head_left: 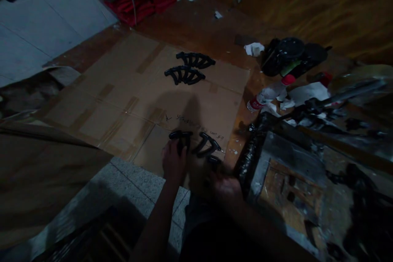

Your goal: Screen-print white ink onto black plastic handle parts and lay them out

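On the cardboard, my left hand [174, 161] has its thumb and fingers closed on a black curved handle [181, 135], close to the near edge. My right hand [229, 190], smeared by motion and dim, is closed at the lower end of a dark handle piece [213, 159]. Between the two hands and slightly farther off lie more black handles [205, 145], side by side. Farther away are two fanned rows of similar black handles, a nearer row [184, 74] and a farther row [196, 60].
The cardboard sheet [123, 86] covers the wooden table [221, 28]. A red-capped bottle [268, 94] and crumpled white paper [254, 49] are at the right. A grimy machine [291, 172] stands right of my right hand. Red folded bundles [144, 4] are stacked at the back.
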Motion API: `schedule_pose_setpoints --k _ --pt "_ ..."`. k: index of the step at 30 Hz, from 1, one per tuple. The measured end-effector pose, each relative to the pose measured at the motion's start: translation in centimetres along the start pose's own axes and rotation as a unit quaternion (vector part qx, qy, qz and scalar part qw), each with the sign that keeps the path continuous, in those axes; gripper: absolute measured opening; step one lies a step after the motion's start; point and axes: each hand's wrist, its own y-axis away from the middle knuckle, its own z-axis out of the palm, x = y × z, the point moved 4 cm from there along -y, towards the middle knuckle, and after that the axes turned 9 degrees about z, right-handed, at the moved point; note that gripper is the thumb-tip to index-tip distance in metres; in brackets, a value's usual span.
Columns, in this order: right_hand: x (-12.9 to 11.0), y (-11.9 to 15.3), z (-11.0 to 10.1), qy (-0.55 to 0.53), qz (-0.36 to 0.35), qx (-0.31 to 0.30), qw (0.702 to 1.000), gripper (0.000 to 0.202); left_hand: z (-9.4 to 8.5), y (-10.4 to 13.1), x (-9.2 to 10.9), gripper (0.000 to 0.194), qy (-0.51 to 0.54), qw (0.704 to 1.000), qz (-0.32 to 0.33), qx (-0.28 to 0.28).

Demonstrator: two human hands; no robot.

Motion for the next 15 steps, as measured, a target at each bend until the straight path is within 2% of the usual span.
schedule_pose_setpoints --k 2,4,8,12,15 --pt "-0.4 0.1 1.0 0.019 -0.003 -0.011 1.000 0.039 0.0 0.2 1.7 0.033 -0.028 0.998 0.059 -0.027" --pt "-0.9 0.0 1.4 0.018 -0.011 0.002 1.000 0.039 0.6 0.3 3.4 0.030 -0.058 0.989 0.108 -0.086" --pt "-1.0 0.0 1.4 0.012 -0.004 0.012 1.000 0.040 1.9 -0.3 5.5 0.029 -0.117 0.973 0.124 -0.154" --pt "-0.7 0.1 1.6 0.002 -0.004 0.012 1.000 0.040 2.3 -1.4 6.3 0.025 -0.151 0.966 0.134 -0.163" --pt "-0.5 0.1 1.9 -0.007 -0.008 0.019 1.000 0.039 1.5 -1.4 6.1 0.026 -0.141 0.972 0.131 -0.136"
